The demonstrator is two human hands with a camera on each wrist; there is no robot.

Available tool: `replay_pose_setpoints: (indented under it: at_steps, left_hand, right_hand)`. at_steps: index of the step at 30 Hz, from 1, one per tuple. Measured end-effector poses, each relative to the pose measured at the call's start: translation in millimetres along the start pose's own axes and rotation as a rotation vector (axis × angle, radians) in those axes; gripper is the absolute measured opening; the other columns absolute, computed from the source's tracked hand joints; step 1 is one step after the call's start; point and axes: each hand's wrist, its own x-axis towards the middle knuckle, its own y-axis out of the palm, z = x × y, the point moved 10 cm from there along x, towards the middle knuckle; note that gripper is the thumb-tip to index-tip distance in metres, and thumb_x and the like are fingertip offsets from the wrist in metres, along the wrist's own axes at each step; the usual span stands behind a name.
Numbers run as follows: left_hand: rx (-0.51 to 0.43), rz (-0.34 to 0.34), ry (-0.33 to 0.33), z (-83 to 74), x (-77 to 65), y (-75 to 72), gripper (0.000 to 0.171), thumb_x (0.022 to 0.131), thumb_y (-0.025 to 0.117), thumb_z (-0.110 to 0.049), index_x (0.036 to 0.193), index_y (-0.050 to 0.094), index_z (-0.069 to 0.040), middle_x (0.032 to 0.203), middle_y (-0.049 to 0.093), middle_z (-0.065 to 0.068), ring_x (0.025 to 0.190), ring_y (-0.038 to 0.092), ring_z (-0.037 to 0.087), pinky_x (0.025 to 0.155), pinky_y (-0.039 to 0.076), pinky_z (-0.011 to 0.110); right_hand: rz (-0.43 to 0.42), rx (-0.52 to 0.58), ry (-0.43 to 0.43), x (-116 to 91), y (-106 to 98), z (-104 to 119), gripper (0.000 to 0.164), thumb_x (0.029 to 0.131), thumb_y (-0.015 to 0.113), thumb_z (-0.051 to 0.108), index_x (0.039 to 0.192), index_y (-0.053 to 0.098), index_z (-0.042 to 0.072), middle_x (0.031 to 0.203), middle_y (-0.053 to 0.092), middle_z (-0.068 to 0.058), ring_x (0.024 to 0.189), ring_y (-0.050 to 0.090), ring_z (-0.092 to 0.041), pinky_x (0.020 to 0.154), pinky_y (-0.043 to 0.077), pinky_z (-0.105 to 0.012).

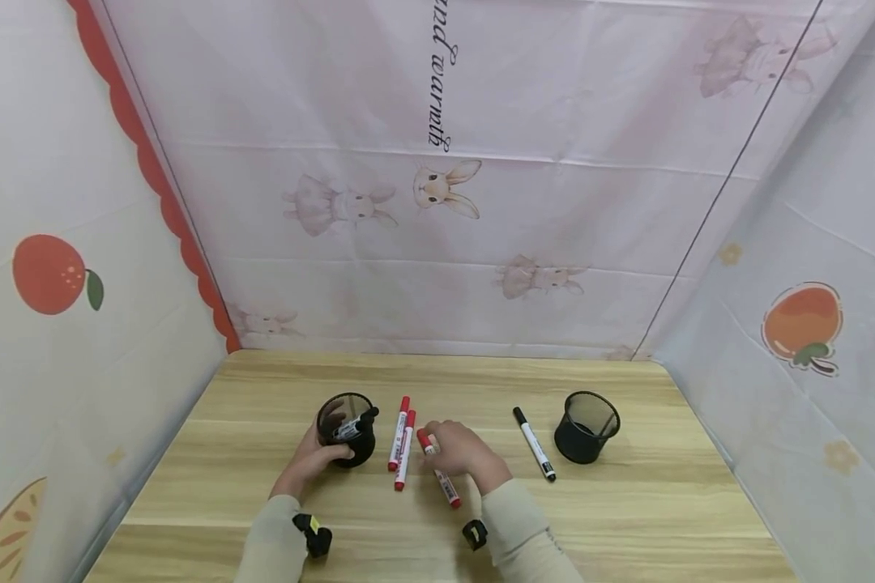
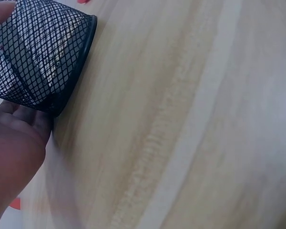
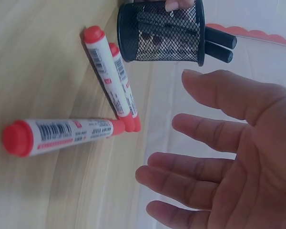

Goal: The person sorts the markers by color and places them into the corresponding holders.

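My left hand [image 1: 312, 459] grips a black mesh pen cup [image 1: 361, 450] on the left of the table, thumb on the near side. Two black-capped markers [image 3: 220, 44] stick out of the cup's mouth in the right wrist view. My right hand [image 1: 459, 448] hovers over a red-capped marker [image 1: 448, 489], covering part of it in the head view. In the right wrist view that hand's fingers [image 3: 205, 131] are spread and hold nothing; the marker lies apart from them. Two more red markers [image 1: 396, 441] [image 1: 404, 460] lie side by side between the cup and my right hand.
Right of my right hand lies a black-capped marker [image 1: 534, 444]. Beyond it a second black mesh cup [image 1: 582, 445] stands upright. The wooden table [image 1: 627, 518] meets printed cloth walls [image 1: 408, 308] at the back and both sides.
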Motion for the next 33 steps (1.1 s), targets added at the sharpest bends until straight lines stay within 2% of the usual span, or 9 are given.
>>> replay_pose_setpoints:
  at_steps: [4, 11, 18, 29, 33]
  left_hand:
    - [-0.001, 0.003, 0.033, -3.4, 0.4, 0.2, 0.090, 0.063, 0.070, 0.008, 0.142, 0.031, -0.008, 0.137, 0.037, 0.025, 0.127, 0.032, 0.035, 0.101, 0.022, 0.049]
    - [-0.021, 0.002, 0.026, -3.1, -0.3, 0.8, 0.089, 0.064, 0.070, 0.009, 0.141, 0.031, -0.008, 0.138, 0.036, 0.024, 0.127, 0.031, 0.034, 0.101, 0.022, 0.048]
    - [0.005, 0.010, 0.052, -7.1, -0.5, 2.0, 0.089, 0.064, 0.070, 0.009, 0.141, 0.029, -0.005, 0.137, 0.036, 0.027, 0.126, 0.031, 0.037, 0.098, 0.028, 0.040]
    - [-0.021, 0.007, 0.042, -4.6, 0.8, 1.5, 0.089, 0.064, 0.070, 0.010, 0.141, 0.030, -0.006, 0.137, 0.035, 0.026, 0.127, 0.030, 0.036, 0.101, 0.023, 0.047]
    - [-0.034, 0.018, 0.040, -20.9, -4.8, 5.2, 0.089, 0.063, 0.068, 0.012, 0.141, 0.028, 0.000, 0.136, 0.033, 0.032, 0.127, 0.028, 0.041, 0.101, 0.020, 0.052]
  right_hand:
    - [-0.020, -0.024, 0.014, -1.8, -5.0, -4.0, 0.052, 0.079, 0.073, 0.027, 0.123, 0.056, 0.005, 0.117, 0.057, -0.014, 0.109, 0.052, -0.030, 0.089, 0.042, -0.044]
    - [-0.076, -0.072, 0.017, -2.9, -12.9, -13.3, 0.043, 0.082, 0.070, 0.022, 0.120, 0.059, 0.007, 0.114, 0.056, -0.014, 0.104, 0.054, -0.030, 0.086, 0.044, -0.043]
    - [-0.120, -0.080, 0.024, -3.0, -20.2, -25.4, 0.045, 0.080, 0.072, 0.023, 0.120, 0.059, 0.006, 0.116, 0.054, -0.016, 0.102, 0.055, -0.031, 0.085, 0.045, -0.045]
    - [-0.156, -0.141, -0.005, -5.5, -26.9, -38.3, 0.044, 0.077, 0.073, 0.019, 0.116, 0.060, 0.004, 0.111, 0.056, -0.017, 0.095, 0.058, -0.032, 0.080, 0.047, -0.045]
    - [-0.171, -0.169, -0.002, -4.9, -29.0, -43.6, 0.044, 0.077, 0.073, 0.019, 0.116, 0.060, 0.005, 0.111, 0.057, -0.017, 0.095, 0.058, -0.032, 0.080, 0.047, -0.045]
